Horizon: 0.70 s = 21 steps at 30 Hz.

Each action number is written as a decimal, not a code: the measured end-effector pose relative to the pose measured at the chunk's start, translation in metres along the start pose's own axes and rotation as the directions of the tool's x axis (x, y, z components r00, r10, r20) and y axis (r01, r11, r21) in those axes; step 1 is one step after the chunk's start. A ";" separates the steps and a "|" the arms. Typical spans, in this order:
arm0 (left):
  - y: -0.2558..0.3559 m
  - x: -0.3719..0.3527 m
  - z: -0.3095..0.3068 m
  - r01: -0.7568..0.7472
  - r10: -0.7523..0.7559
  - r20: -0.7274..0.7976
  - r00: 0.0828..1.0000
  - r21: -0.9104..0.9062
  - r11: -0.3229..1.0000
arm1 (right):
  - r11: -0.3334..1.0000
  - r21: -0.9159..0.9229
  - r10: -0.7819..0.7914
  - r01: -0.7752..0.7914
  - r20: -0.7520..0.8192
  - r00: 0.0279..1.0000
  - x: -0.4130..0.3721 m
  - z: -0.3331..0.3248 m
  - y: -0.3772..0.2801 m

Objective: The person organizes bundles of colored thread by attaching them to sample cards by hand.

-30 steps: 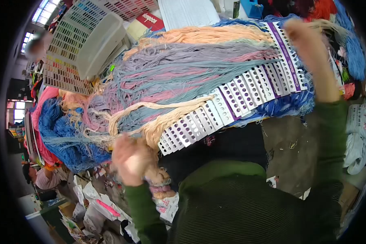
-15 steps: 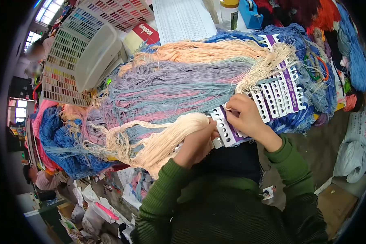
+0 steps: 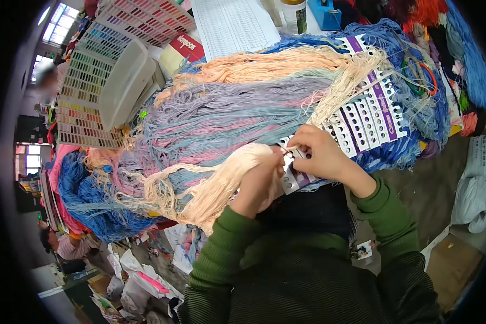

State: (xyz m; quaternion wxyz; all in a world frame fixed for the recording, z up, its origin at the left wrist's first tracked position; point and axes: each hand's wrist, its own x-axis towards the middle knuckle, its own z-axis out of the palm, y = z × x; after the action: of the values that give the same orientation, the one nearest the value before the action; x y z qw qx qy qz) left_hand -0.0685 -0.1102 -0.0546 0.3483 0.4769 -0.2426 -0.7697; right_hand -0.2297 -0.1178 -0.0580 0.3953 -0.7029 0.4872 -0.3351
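Note:
My left hand [image 3: 260,181] is closed around a thick skein of pale cream embroidery thread [image 3: 221,186], whose loose end trails left across the pile. Against it, my right hand [image 3: 325,155] pinches a small loop of the cream thread beside the holes of a white and purple thread card [image 3: 291,182]. My fingers partly hide that card. More punched cards [image 3: 368,127] lie side by side to the right of my right hand. Another cream bundle of thread [image 3: 343,89] lies across their upper ends.
Under my hands spread lavender skeins [image 3: 243,97], peach skeins [image 3: 275,63] and blue skeins [image 3: 86,189]. Behind stand a colour chart [image 3: 83,81], a clear plastic bin [image 3: 125,81], a printed sheet [image 3: 235,27], a jar [image 3: 294,19] and a blue tape dispenser [image 3: 325,13]. Other people are at far left.
My right hand has moved slightly left, up against my left hand, bringing the pinched thread to the card's upper end. The left hand still grips the skein.

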 end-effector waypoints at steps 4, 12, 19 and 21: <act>0.011 -0.006 -0.017 0.064 -0.079 -0.088 0.993 -0.162 0.985 | 0.999 0.013 -0.029 0.030 -0.068 0.997 -0.001 0.001 0.002; 0.000 -0.008 -0.025 0.098 -0.119 -0.063 0.991 -0.274 0.957 | 0.978 -0.087 -0.196 0.188 -0.093 0.976 -0.005 0.009 0.012; 0.011 -0.035 -0.025 0.159 0.016 0.271 0.963 -0.611 0.776 | 0.970 -0.088 -0.241 0.226 -0.232 0.942 -0.002 0.017 0.024; 0.012 -0.033 -0.022 0.124 0.024 0.267 0.963 -0.524 0.843 | 0.985 -0.024 -0.174 0.173 -0.235 0.956 -0.003 0.017 0.020</act>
State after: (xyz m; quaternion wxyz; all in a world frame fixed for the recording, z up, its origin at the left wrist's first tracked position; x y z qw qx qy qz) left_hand -0.0348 -0.0937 -0.0368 0.4118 0.2604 -0.0494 -0.8719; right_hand -0.2248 -0.1150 -0.0835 0.3027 -0.6987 0.4678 -0.4488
